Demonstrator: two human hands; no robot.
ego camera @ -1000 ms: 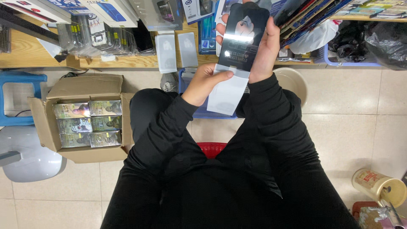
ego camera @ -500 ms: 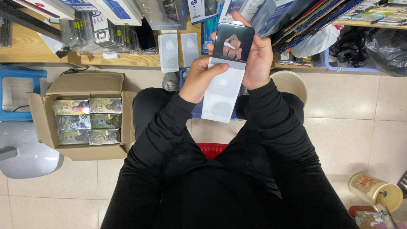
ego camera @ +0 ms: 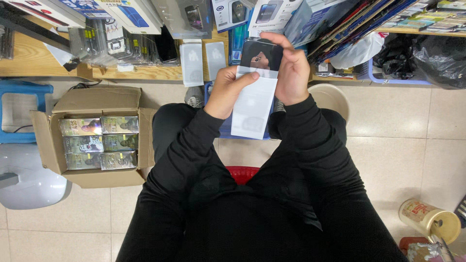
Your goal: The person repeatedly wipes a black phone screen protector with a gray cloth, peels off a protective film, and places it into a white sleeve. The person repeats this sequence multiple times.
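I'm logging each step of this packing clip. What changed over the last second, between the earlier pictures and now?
The dark glossy sheet has slid down into the white sleeve; much less of it shows above the sleeve's mouth. The right hand moved from the sheet's side to cup its top, pressing it in. The left hand kept holding the sleeve. The cardboard box of packs stayed put.

Open cardboard box (ego camera: 51, 145) of small packets (ego camera: 99, 142)

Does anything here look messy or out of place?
Mostly the shelf: flat packages lean in an uneven pile at its right end. The carton on the floor sits neatly packed, and both hands hold a white sleeve squarely.
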